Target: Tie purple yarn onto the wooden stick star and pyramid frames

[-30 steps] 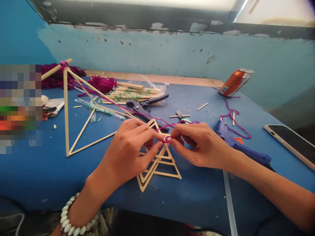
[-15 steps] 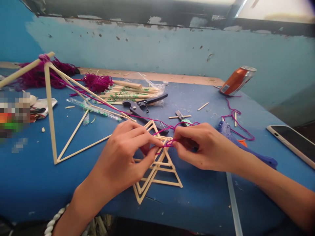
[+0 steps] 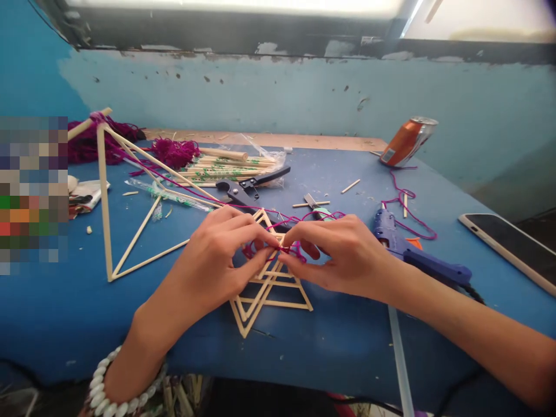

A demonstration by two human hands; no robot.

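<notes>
My left hand (image 3: 228, 252) pinches purple yarn (image 3: 296, 251) between thumb and fingertips. Close against it, almost touching, my right hand (image 3: 332, 249) pinches the same yarn from the right. Both hands are above a small star-shaped frame of thin wooden sticks (image 3: 286, 303), whose upper part is partly covered by the fingers. A strand of yarn runs up and left to a larger stick frame (image 3: 104, 202), bound with purple yarn at its top corner. A bracelet of white beads circles my left wrist.
Black cutters (image 3: 237, 190), wrapped sticks (image 3: 221, 169) and a yarn bundle (image 3: 176, 152) lie behind the hands. At right are a blue glue gun (image 3: 417, 255), a tilted orange can (image 3: 406, 142) and a phone (image 3: 512, 249). A clear glue stick (image 3: 400, 359) crosses the table's front.
My right hand has moved left, so the fingertips of both hands now nearly meet at the yarn. The whole view has shifted slightly.
</notes>
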